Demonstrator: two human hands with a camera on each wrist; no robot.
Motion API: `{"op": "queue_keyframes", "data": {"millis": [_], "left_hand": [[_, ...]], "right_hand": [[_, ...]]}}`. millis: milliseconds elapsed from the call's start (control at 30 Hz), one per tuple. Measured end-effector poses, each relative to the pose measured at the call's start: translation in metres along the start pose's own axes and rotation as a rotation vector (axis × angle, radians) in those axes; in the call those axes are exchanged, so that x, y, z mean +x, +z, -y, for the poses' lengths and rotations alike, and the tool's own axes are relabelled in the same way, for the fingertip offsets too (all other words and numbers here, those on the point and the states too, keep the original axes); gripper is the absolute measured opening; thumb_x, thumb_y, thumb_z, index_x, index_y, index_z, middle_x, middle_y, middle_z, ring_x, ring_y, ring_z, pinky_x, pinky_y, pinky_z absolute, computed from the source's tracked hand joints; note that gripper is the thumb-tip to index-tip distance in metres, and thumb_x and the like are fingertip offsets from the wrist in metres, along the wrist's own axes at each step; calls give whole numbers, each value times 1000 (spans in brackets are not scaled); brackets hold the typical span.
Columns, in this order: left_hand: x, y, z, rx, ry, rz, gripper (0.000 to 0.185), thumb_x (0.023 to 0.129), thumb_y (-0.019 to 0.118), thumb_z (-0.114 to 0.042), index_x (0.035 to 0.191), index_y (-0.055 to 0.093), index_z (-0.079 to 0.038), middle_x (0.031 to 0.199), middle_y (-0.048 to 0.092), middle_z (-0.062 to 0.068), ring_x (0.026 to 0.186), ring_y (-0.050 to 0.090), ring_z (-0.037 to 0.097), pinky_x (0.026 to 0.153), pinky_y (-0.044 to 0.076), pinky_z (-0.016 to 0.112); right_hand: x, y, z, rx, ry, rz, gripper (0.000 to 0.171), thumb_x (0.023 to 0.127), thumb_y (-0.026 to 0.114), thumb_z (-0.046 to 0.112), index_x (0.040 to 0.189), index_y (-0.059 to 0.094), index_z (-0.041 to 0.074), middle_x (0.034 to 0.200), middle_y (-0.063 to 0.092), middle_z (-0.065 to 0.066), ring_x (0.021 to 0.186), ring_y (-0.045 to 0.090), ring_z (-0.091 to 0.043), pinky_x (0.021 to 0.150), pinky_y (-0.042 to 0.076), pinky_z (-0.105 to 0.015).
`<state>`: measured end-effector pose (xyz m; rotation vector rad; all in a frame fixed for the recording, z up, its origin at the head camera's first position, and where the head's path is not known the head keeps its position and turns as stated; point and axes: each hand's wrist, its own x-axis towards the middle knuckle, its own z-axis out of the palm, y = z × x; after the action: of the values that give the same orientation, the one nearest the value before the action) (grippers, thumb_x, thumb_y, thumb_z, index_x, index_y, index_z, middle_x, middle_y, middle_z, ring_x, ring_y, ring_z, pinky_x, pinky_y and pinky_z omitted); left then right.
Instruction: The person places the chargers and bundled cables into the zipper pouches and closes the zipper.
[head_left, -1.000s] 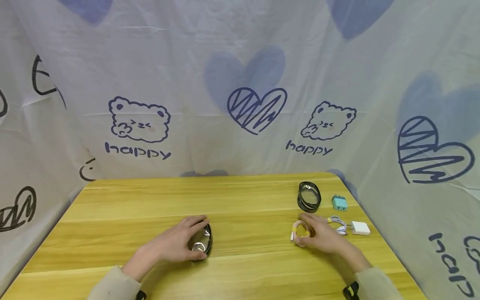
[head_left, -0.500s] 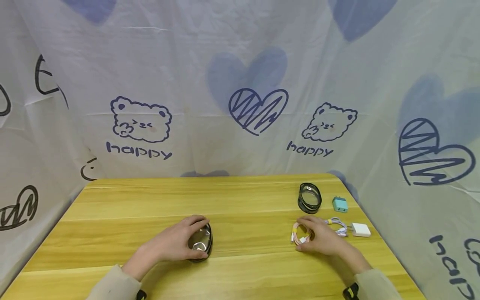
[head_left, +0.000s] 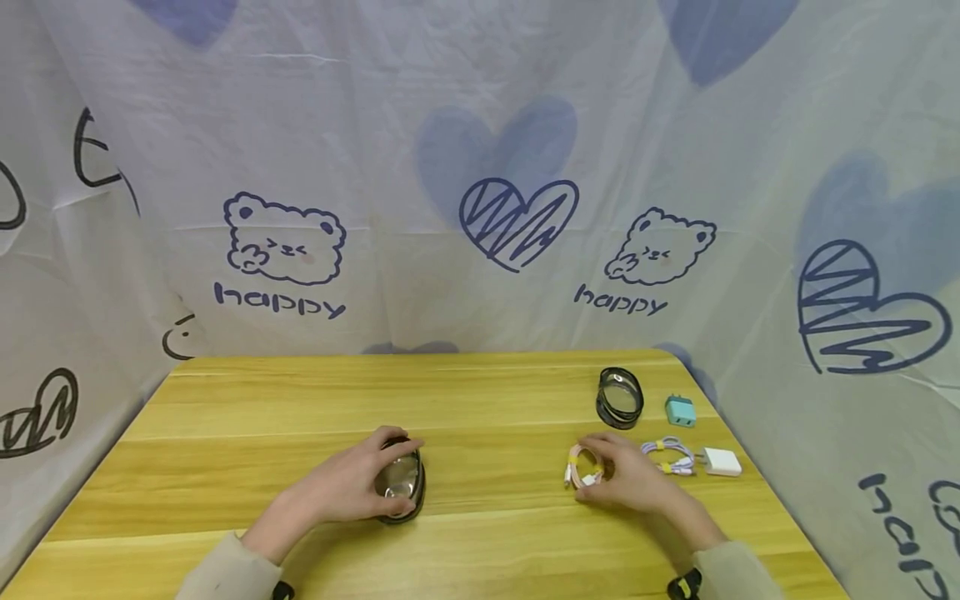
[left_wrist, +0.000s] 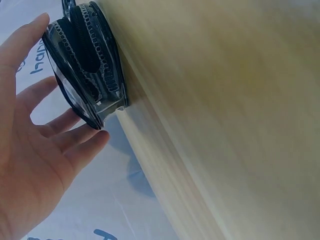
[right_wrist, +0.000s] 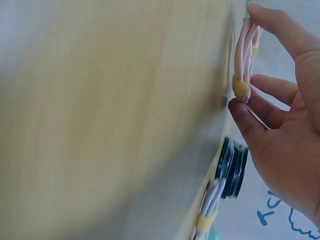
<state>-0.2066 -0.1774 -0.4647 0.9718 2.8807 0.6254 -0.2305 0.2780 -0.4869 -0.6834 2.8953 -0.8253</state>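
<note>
I find both grasps made, placement outstanding in my judgement: left hand [head_left: 347, 485], fingers [left_wrist: 90, 147] pinching a round, clear-plastic, black-trimmed pouch [head_left: 402, 478] inside the worktop's [head_left: 495, 396] left edge; right hand [head_left: 632, 475] pinching a coiled pink cable [right_wrist: 242, 60] nearer the right edge; coiled lilac cable [head_left: 681, 444] untouched.

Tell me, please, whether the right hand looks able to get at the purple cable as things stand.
Probably not yet: the right hand is holding the pink cable, though the purple cable lies uncovered close by.
</note>
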Motion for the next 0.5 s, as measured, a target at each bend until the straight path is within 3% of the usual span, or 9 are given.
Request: {"op": "queue_keyframes", "data": {"millis": [133, 300, 500], "left_hand": [[0, 1, 2, -16, 2, 9, 80, 89, 78, -56, 155, 51, -21, 156, 43, 17, 124, 61, 38, 92, 58, 54], [0, 1, 1, -35, 2, 7, 76, 89, 78, -54, 153, 54, -21, 156, 43, 18, 124, 60, 37, 93, 58, 52], [-1, 2, 0, -72, -10, -14, 76, 88, 80, -52, 151, 55, -20, 154, 45, 15, 119, 63, 32, 91, 59, 50]], "right_hand": [[8, 6, 9, 26, -5, -14, 85, 79, 91, 42, 147, 58, 3, 141, 58, -13, 105, 56, -20, 90, 53, -41], [18, 13, 25, 69, -35, -19, 87, 78, 92, 40, 147, 57, 2, 146, 56, -17, 121, 59, -33, 102, 51, -56], [30, 22, 47, 106, -58, -16, 87, 78, 92, 38, 148, 56, 4, 149, 54, -14, 127, 58, -35, 109, 47, -60]]}}
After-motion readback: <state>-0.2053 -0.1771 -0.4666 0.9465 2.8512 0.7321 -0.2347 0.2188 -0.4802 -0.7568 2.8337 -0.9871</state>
